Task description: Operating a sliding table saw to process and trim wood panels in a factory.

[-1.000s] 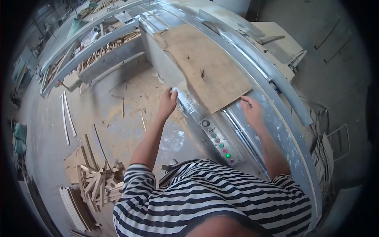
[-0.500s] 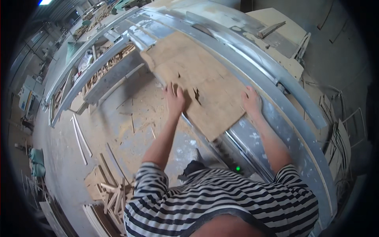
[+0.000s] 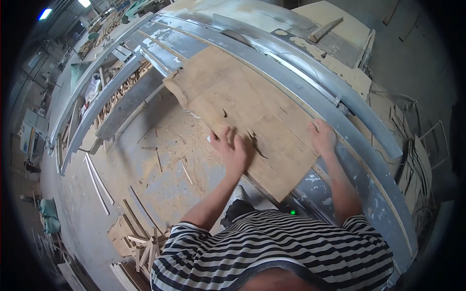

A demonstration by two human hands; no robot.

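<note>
so, on the big metal desk [image 3: 313, 186] lies the long brown board [image 3: 242, 92], in front of us, its long side running from far left to near right. it sits between our left hand [image 3: 230, 150] and right hand [image 3: 324, 138]; the right is closer to a near corner. our fingers are bent at its two edges, but we can't tell how tightly they hold. since half a second ago, the board has come closer to our striped shirt [image 3: 272, 242] and the small green light [image 3: 292, 212].
</note>
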